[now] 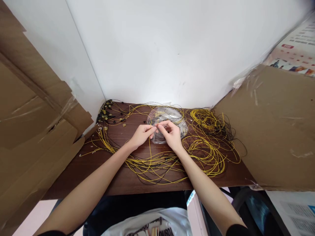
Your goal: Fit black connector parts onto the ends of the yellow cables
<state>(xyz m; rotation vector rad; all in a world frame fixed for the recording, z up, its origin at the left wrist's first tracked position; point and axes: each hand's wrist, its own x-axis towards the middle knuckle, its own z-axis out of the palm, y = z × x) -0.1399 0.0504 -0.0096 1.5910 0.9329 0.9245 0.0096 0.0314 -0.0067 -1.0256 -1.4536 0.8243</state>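
My left hand (144, 134) and my right hand (171, 133) meet over a clear plastic bag (159, 141) at the middle of the brown table. Thumb and forefinger of each are pinched together, the fingertips almost touching. A yellow wire (150, 149) runs down from the fingers of my left hand. Whatever small piece lies between the fingertips is too small to name. In front of the hands a long bundle of yellow and black wires (147, 164) crosses the table.
Coiled yellow wires (203, 119) lie at the right of the table (118, 186). Black connectors (105, 111) are heaped at the back left. Cardboard walls (275, 131) flank both sides, and a white wall (152, 55) rises behind.
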